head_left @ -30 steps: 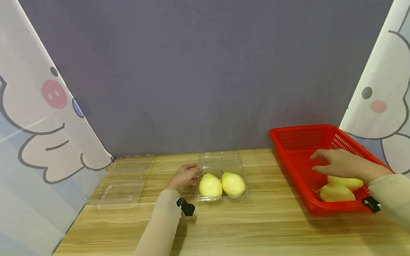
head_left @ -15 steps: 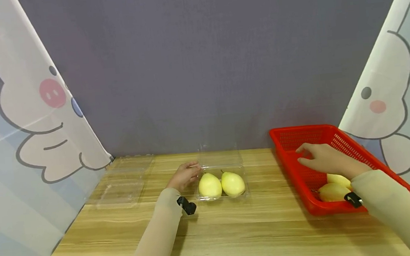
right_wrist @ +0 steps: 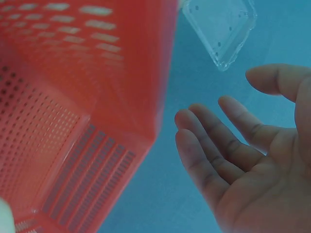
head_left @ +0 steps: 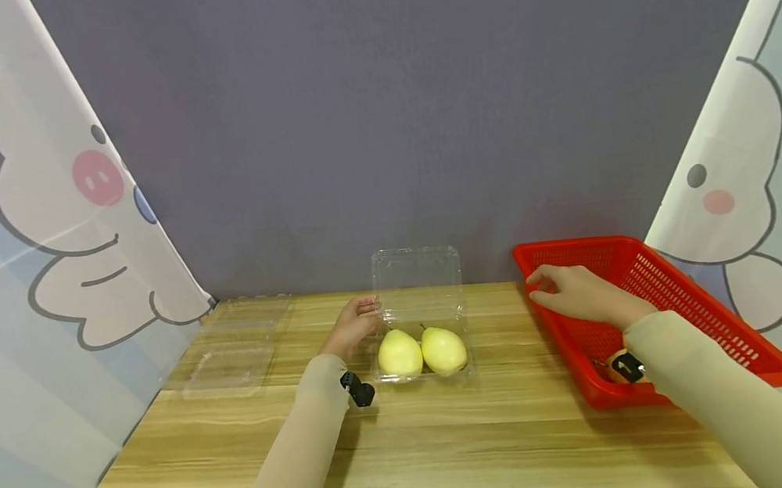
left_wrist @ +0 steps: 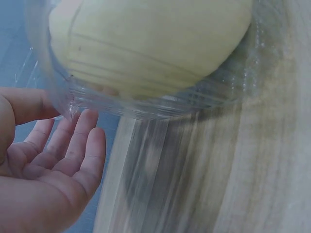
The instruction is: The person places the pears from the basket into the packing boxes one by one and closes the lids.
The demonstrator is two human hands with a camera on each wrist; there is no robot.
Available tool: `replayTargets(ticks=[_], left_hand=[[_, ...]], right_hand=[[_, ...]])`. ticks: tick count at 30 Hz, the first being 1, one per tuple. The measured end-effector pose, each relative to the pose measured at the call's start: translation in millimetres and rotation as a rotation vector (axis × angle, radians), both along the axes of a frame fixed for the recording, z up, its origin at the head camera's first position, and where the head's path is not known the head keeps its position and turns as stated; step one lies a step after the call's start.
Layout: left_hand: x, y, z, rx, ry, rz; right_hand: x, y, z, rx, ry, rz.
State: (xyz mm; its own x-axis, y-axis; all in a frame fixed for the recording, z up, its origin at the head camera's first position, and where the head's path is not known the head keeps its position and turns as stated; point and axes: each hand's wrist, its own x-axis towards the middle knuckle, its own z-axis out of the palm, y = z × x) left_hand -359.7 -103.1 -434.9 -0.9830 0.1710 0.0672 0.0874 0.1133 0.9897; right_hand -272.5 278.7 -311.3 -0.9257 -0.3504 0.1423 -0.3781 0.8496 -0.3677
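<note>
A clear plastic clamshell box [head_left: 423,375] stands at mid-table with its lid [head_left: 416,273] upright. Side by side inside it lie two pale yellow pears, a left pear [head_left: 400,354] and a right pear [head_left: 444,350]. My left hand [head_left: 354,324] holds the left edge of the lid between thumb and fingers. In the left wrist view, a plastic corner is between the thumb [left_wrist: 31,104] and the fingers. Over the left rim of the red basket [head_left: 564,337], my right hand [head_left: 583,294] is in the air, holding nothing, with fingers loosely bent.
Another clear clamshell box [head_left: 229,366] lies open at the table's left. Part of a yellow pear [head_left: 615,368] shows in the basket below my right wrist. A grey panel [head_left: 379,119] rises behind the wooden table [head_left: 454,458].
The box lid has swung from lying back to upright, with my left hand moving slightly up. My right hand has moved left from over the basket's inside to its left rim.
</note>
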Motion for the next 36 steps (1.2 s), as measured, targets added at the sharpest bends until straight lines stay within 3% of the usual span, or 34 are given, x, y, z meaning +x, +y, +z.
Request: replayTargets(ticks=[8,17,27,36], left_hand=[[-3.0,2,2.2,-0.001,-0.053,0.007],[-1.5,2,2.6,-0.008,-0.040,0.002],[-1.5,3,0.8,-0.004,-0.049,0.009],[-2.6,1,-1.3,-0.018,-0.031,0.021]], right_hand=[[-14.1,-18,-0.1,-0.048,-0.100,0.003],[-35.2,-44,-9.2,-0.095,-0.224,-0.023],[-55.7,-65,-29.0,-0.135,-0.280,-0.029],[-64.5,-78,-49.6,-0.292,-0.357,-0.059]])
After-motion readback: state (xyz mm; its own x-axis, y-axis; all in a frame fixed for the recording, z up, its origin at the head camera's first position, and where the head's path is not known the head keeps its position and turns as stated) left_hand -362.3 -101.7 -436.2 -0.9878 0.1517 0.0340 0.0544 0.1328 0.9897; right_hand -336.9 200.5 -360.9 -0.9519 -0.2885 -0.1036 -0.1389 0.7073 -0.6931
